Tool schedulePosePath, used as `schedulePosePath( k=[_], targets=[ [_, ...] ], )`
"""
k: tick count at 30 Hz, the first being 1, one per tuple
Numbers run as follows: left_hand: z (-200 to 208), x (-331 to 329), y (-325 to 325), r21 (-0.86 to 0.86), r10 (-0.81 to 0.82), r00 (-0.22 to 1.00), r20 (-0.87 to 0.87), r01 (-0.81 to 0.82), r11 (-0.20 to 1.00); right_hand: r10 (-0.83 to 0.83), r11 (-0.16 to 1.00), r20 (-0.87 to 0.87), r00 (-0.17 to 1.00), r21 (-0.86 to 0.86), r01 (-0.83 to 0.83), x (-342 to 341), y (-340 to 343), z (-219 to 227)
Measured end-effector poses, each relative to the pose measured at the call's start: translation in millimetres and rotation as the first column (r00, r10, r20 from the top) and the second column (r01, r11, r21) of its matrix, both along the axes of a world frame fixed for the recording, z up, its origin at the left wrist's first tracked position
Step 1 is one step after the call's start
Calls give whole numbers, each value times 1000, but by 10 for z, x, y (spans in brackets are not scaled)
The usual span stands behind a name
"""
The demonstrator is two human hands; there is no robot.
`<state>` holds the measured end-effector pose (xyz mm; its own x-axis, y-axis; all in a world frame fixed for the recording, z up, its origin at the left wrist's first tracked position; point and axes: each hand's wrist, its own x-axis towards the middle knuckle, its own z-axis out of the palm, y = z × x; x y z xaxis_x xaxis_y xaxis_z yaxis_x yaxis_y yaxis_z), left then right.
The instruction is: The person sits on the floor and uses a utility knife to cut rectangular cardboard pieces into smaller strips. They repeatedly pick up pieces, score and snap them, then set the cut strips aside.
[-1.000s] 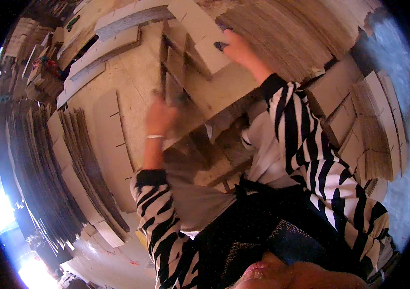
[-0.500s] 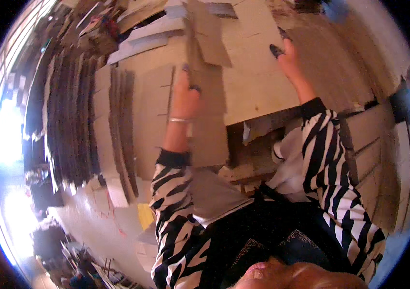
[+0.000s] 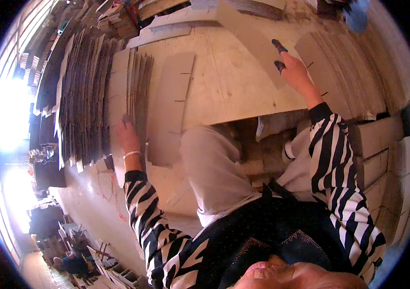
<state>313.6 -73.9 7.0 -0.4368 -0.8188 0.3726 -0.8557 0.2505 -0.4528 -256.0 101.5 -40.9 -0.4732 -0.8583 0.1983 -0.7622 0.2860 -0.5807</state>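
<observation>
My left hand (image 3: 128, 138) is at the near part of a leaning row of cardboard strips (image 3: 119, 79). Its fingertips are dark and blurred against the brown board, so their grip is unclear. Beside it, a single slotted cardboard strip (image 3: 170, 108) lies slanted on the plywood tabletop (image 3: 214, 91). Over to the right, my right hand (image 3: 297, 74) has thumb and forefinger stretched apart, both with dark coverings on the tips. They rest on or just above another long cardboard piece (image 3: 255, 43), which slants across the board next to a right-hand stack of slotted cardboard (image 3: 342, 72).
A thick row of upright cardboard sheets (image 3: 87, 96) stands farther left. Pale strips (image 3: 176, 29) lie along the table's far side. My knees (image 3: 209, 159) are at the near table edge, and more cardboard (image 3: 376, 144) is stacked beside my right arm.
My left hand has moved left and nearer, away from the large cardboard piece at the middle. That piece no longer covers the middle of the tabletop. My right hand has shifted slightly.
</observation>
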Motion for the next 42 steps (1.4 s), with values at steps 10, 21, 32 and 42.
schedulePosePath(
  k=[10,21,32,42],
  targets=[
    [-72,-1532,105,90,-267,894,-360,318,944,207,948,-197,958,284,-147,163,-9,-55],
    [-1115,-2012,-373,295,10,986,-165,40,955,250,962,-222,942,168,-216,347,53,24],
    [-1120,-2796,476,338,-421,703,-574,671,660,335,931,-299,894,-44,-363,745,-42,-19],
    [-799,-2894,431,628,432,510,-743,756,187,330,944,-264,906,119,-309,606,-58,-170]
  ],
)
